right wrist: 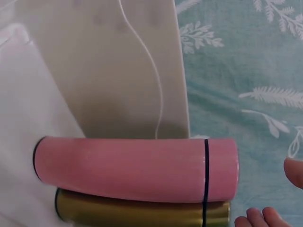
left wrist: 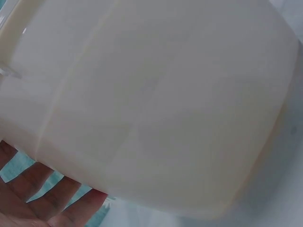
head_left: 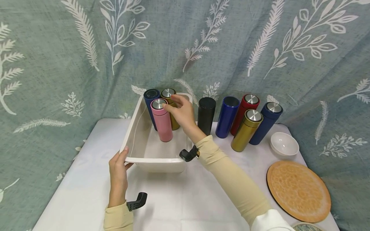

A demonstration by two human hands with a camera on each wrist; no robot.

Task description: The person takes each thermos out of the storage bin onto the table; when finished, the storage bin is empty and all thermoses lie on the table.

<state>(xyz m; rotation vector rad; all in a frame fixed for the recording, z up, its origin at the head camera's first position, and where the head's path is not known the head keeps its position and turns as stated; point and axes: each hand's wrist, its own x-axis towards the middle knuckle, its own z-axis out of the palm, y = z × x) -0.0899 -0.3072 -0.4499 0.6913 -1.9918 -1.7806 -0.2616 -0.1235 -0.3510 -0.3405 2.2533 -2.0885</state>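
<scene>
A white plastic tub [head_left: 156, 160] holds a pink thermos flask [head_left: 163, 125], a gold flask [head_left: 174, 123] and a dark blue flask [head_left: 151, 94], all upright. My left hand [head_left: 118, 163] grips the tub's near left corner, thumb on the rim; in the left wrist view, its fingers [left wrist: 78, 205] show at the wall's edge. My right hand [head_left: 182, 114] hovers at the lids of the pink and gold flasks, thumb and fingers parted. In the right wrist view, the thumb [right wrist: 294, 171] stands apart from the pink flask [right wrist: 137, 168] and the gold flask [right wrist: 142, 210].
Right of the tub stand a black flask [head_left: 206, 115], a bright blue flask [head_left: 227, 118], a red flask [head_left: 244, 109], a gold flask [head_left: 246, 131] and a navy flask [head_left: 266, 123]. Farther right are a white bowl [head_left: 284, 144] and a round orange-brown board [head_left: 298, 191]. A patterned curtain [head_left: 162, 48] hangs behind.
</scene>
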